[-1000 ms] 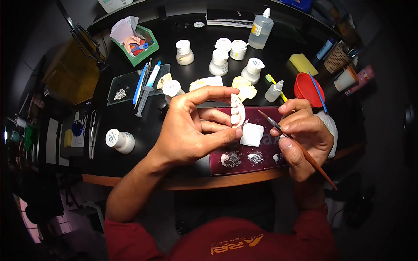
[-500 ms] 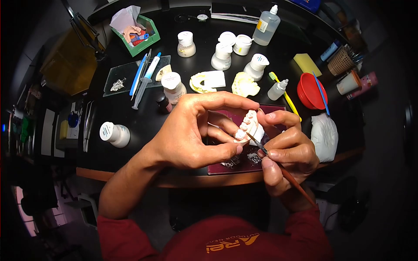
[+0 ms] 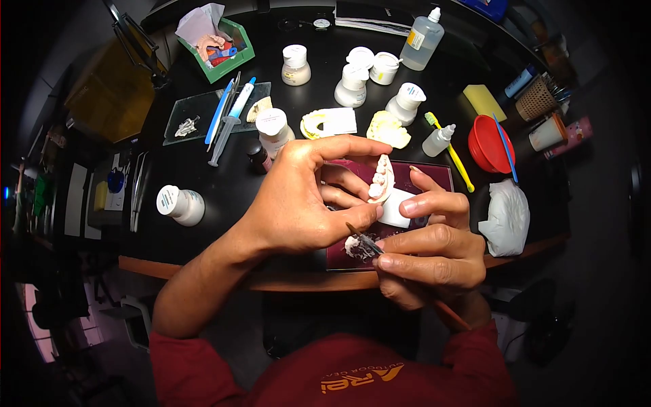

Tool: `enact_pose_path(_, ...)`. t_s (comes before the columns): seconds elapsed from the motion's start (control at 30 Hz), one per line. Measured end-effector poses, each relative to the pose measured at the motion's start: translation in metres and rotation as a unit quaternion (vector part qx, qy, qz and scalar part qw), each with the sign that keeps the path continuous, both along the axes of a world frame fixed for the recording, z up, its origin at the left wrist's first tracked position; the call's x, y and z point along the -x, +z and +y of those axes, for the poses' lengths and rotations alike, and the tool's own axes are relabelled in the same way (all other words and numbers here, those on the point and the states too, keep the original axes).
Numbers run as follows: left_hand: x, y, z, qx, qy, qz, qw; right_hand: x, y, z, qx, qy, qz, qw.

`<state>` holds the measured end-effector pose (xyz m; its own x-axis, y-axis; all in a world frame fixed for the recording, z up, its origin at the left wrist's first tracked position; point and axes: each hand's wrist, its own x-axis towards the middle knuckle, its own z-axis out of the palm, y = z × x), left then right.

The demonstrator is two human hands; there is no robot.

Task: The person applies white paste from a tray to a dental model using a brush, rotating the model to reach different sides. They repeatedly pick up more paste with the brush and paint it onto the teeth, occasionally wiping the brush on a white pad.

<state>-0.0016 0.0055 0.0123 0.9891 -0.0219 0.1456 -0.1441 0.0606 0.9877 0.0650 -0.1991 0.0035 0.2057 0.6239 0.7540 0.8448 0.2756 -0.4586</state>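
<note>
On the bench (image 3: 227, 180), above the maroon slab (image 3: 443, 178), the left hand (image 3: 293, 197) (arched, palm inward) grips the tooth model (image 3: 382, 183) between thumb and index fingertips; the right hand (image 3: 437, 256), fingers bent, pinches the brush (image 3: 365, 240) over the slab's left side.

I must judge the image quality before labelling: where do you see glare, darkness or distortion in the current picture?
Head view: strong light nearly bleaches the pale yellow pieces in mid-desk; the outer corners fall almost black; the wooden front edge of the desk looks bowed, probably from a wide lens.
</note>
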Motion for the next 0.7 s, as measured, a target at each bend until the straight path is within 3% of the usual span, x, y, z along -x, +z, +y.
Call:
enact_pose_path(0.23,0.001,0.002,0.002,0.016,0.003,0.000,1.000,0.002,-0.001,-0.005,-0.020,0.012,0.065,0.998)
enact_pose_path(0.4,0.003,0.005,0.004,0.056,-0.040,0.012,0.998,-0.006,-0.013,-0.004,-0.123,-0.003,0.148,0.981)
enact_pose_path(0.47,0.003,0.006,0.003,0.054,-0.048,-0.002,0.997,-0.013,-0.010,-0.010,-0.095,-0.011,0.114,0.989)
enact_pose_path(0.57,0.003,0.006,0.002,0.041,-0.034,0.020,0.998,-0.018,0.000,-0.036,-0.146,-0.091,0.081,0.982)
enact_pose_path(0.7,0.007,0.011,-0.003,0.032,0.013,0.009,0.999,-0.026,-0.001,-0.107,-0.126,-0.337,0.068,0.931)
